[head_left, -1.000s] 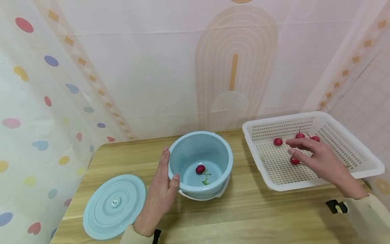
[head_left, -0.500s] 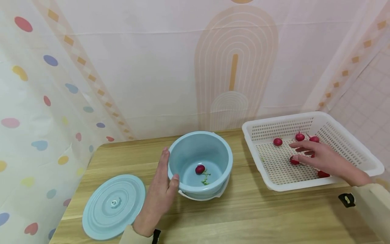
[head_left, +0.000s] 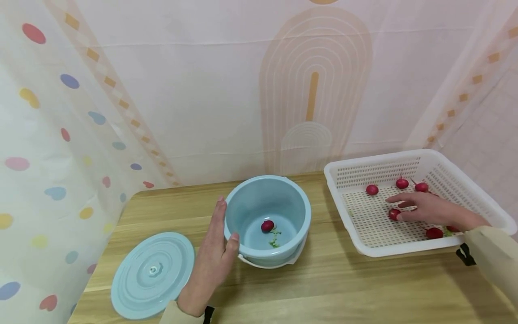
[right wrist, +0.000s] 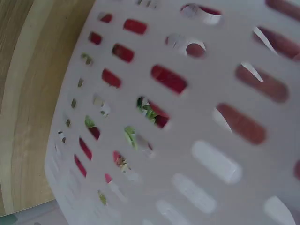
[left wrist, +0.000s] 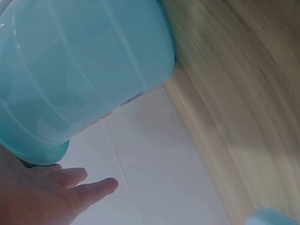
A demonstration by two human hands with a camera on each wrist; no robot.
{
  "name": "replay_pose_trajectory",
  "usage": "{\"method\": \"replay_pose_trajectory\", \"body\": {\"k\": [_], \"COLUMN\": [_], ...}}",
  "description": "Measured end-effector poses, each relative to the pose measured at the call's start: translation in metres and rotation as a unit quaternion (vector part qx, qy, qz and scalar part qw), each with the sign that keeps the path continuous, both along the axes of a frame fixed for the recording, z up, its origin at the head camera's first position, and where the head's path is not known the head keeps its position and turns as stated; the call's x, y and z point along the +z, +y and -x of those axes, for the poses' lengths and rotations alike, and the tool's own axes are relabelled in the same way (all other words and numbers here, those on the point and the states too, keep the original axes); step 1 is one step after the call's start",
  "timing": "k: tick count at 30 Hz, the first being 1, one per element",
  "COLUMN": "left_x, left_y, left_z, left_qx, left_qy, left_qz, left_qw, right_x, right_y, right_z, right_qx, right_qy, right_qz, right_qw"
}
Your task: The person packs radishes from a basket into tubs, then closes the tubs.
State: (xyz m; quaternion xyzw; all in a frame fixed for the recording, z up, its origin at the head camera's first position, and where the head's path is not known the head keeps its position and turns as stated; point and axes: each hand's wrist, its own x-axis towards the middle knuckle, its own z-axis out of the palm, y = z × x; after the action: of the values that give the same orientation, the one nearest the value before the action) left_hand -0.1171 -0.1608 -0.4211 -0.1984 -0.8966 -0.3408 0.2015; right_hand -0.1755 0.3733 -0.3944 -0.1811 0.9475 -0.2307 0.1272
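The right grip (head_left: 429, 209) has its fingers and thumb apart over a radish (head_left: 393, 213) in the basket (head_left: 396, 250); I cannot tell whether they touch it. More radishes (head_left: 372, 190) lie around. The left grip (head_left: 211, 257), fingers straight, rests against the bucket (head_left: 267, 193), which holds another radish (head_left: 267, 226). The lid (head_left: 153, 272) lies on the bench (head_left: 336, 288).

Between the blue bucket (head_left: 259, 195) and the white basket (head_left: 404, 250), a strip of bare table (head_left: 325, 270) is free for passing. Toward it, the basket's raised wall (head_left: 343, 209) obstructs my right hand (head_left: 426, 209); my left hand (head_left: 211, 261) occupies the bucket's left side.
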Motion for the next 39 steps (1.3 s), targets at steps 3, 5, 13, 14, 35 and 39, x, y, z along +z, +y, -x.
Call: {"method": "replay_pose_trajectory", "body": {"k": [3,5,13,14,35,39], "left_x": [0.0,0.0,0.0,0.0,0.0,0.001], "left_y": [0.0,0.0,0.0,0.0,0.0,0.001], "left_z": [-0.001,-0.001,-0.002,-0.002,-0.003,-0.002], "left_qx": [-0.002,-0.001,0.004,0.004,0.007,0.004], "left_qy": [0.002,0.002,-0.003,-0.003,-0.01,-0.011], "left_qz": [0.001,0.001,0.005,0.005,0.002,0.002], "left_qw": [1.0,1.0,1.0,1.0,0.9999,0.9999], "right_x": [-0.002,-0.003,-0.008,-0.009,0.014,0.023], "right_y": [0.005,0.006,0.005,0.005,-0.009,-0.015], "right_z": [0.001,0.001,0.002,0.003,-0.018,-0.03], "right_qx": [0.004,0.007,0.027,0.029,-0.022,-0.032], "right_qy": [-0.013,-0.021,-0.035,-0.034,0.029,0.085], "right_qz": [-0.002,0.002,-0.006,-0.005,0.064,0.089], "right_qw": [0.9999,0.9998,0.999,0.999,0.9973,0.9919]}}
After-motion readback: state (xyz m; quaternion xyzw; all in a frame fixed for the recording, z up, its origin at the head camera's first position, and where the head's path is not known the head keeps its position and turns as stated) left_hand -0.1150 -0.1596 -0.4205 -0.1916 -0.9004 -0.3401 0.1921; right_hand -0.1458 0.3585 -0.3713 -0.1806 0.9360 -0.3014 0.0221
